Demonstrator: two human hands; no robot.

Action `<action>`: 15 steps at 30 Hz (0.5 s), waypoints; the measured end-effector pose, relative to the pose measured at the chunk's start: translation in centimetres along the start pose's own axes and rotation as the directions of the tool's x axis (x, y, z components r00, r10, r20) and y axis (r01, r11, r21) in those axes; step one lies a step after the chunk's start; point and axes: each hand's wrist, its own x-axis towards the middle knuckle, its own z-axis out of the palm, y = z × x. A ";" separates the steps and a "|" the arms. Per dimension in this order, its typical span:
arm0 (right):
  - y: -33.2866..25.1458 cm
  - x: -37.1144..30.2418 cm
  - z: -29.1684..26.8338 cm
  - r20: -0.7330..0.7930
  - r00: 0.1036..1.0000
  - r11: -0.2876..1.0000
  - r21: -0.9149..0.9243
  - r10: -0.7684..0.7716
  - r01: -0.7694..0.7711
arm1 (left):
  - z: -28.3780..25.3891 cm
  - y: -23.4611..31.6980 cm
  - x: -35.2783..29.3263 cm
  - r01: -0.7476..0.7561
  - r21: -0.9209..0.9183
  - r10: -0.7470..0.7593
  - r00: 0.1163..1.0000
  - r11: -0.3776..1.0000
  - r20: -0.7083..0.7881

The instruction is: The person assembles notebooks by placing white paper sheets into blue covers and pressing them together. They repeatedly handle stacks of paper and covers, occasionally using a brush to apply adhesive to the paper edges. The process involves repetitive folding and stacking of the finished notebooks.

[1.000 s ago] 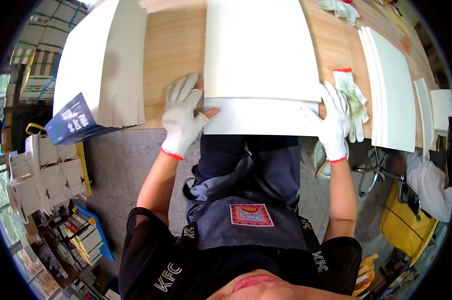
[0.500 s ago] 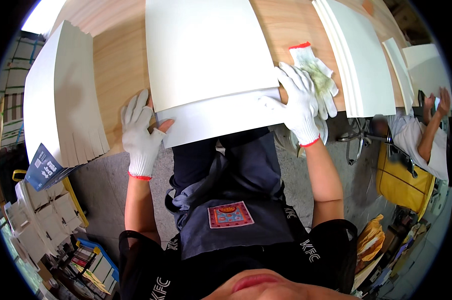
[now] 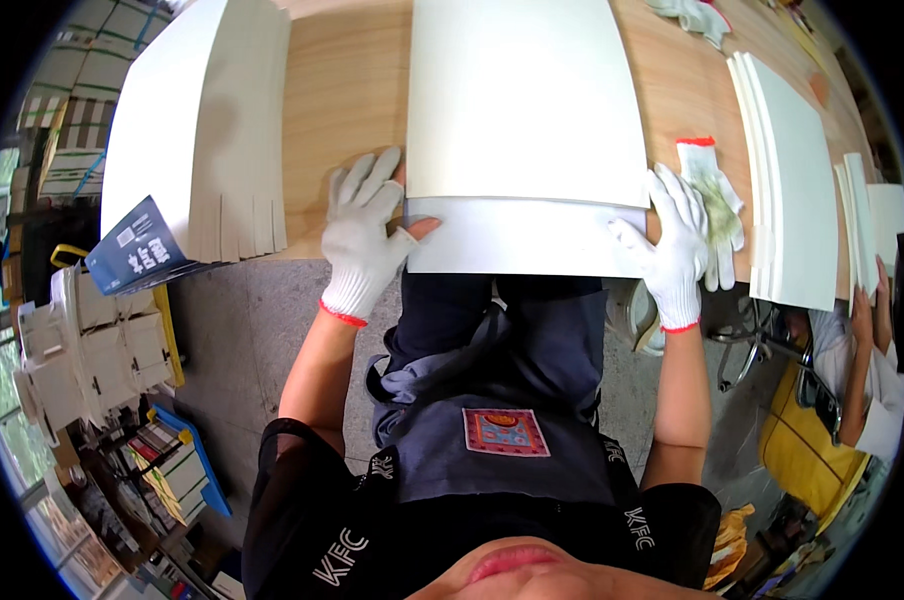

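Observation:
A large cream-white sheet (image 3: 527,100) lies flat on the wooden table before me. From under its near edge shows a strip of whiter sheet (image 3: 527,237), reaching the table's front edge. My left hand (image 3: 364,228), in a white knit glove with the thumb and a fingertip bare, rests at the left edge with its thumb on the strip. At the right edge, my gloved right hand (image 3: 675,245) lies with fingers stretched along the sheets and its thumb over the strip's corner. A stained spare glove (image 3: 717,205) lies just right of it.
A tall stack of folded white sheets (image 3: 197,130) stands at the left, with a dark blue printed piece (image 3: 137,248) at its near corner. More white sheets (image 3: 787,180) are piled at the right. Another glove (image 3: 692,15) lies farther back. A co-worker's arm (image 3: 852,360) shows at far right.
The view has turned, so table and sheets sit farther right and look straighter. Both hands keep nearly the same pose at the sheet edges. The co-worker's hands have shifted onto white sheets.

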 end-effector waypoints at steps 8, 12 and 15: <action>0.1 -0.1 0.1 -0.006 1.000 1.000 0.000 -0.004 0.004 | 0.1 -0.2 -0.2 0.015 -0.007 -0.015 1.000 1.000 -0.002; -0.5 0.3 -0.2 -0.013 1.000 1.000 -0.020 -0.004 0.004 | 0.0 0.1 -0.2 0.021 -0.050 -0.021 1.000 0.998 0.001; -0.5 0.1 -0.4 -0.013 1.000 0.999 -0.033 0.012 -0.012 | 0.3 -0.2 -0.1 -0.015 -0.007 0.015 1.000 1.000 0.021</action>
